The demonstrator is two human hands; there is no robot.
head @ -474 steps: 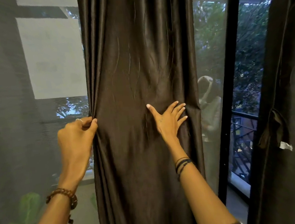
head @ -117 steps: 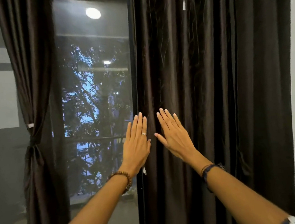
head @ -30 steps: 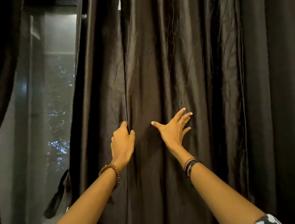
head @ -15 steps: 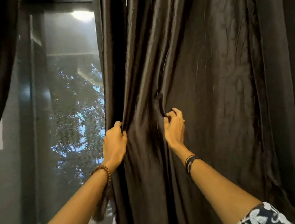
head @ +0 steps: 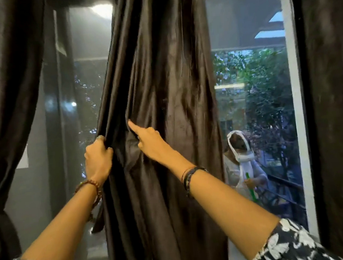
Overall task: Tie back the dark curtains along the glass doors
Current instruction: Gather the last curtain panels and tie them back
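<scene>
A dark satin curtain (head: 166,78) hangs bunched in the middle of the glass doors (head: 252,93). My left hand (head: 97,159) is closed around its left edge at about waist height. My right hand (head: 148,140) rests against the gathered folds just to the right, index finger stretched up, the other fingers curled into the cloth. A loose dark tie strip (head: 97,221) dangles below my left wrist.
A second dark curtain (head: 4,103) at the far left is cinched low with a tie. Another dark curtain (head: 337,115) hangs at the right edge. Through the right glass stand a person (head: 242,165), a balcony railing and trees.
The middle curtain has been gathered leftward into a narrower bunch, uncovering the right glass pane. My right hand has moved left, closer to my left hand, with its index finger now extended.
</scene>
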